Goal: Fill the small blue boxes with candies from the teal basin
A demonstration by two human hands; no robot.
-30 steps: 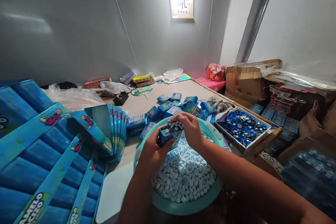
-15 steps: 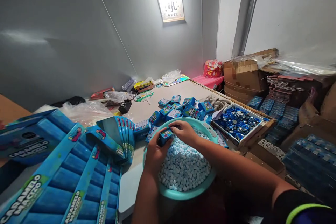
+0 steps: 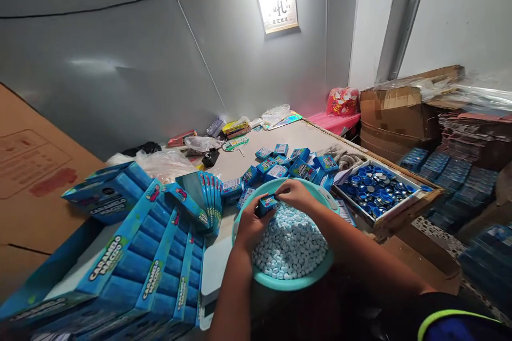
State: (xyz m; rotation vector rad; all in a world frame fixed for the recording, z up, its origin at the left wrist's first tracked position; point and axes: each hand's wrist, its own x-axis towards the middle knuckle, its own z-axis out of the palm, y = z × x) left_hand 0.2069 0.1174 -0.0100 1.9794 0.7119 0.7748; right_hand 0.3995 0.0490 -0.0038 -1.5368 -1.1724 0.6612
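Note:
Above a turquoise basin (image 3: pixel 260 278) of pale blue and white candies (image 3: pixel 292 248), my left hand (image 3: pixel 252 226) grips a small blue candy box (image 3: pixel 267 202). My right hand (image 3: pixel 296 195) has its fingers curled against the right end of that box; its fingertips are partly hidden there. Behind the basin lies a loose heap of similar blue boxes (image 3: pixel 278 171). A white tray (image 3: pixel 396 206) at the right holds blue-rimmed round caps (image 3: pixel 370 186).
Large blue display cartons (image 3: pixel 132 261) stack at the left, beside a row of upright boxes (image 3: pixel 212 197). A white flat-topped device (image 3: pixel 216 266) stands left of the basin. Brown cartons (image 3: pixel 392 112) and wrapped packs (image 3: pixel 456 170) fill the right side. A cloth (image 3: pixel 346 157) lies behind the tray.
The camera view has turned left, so the scene sits further right and more of the brown carton at left shows. Both hands stay at the small box, with little change in grip.

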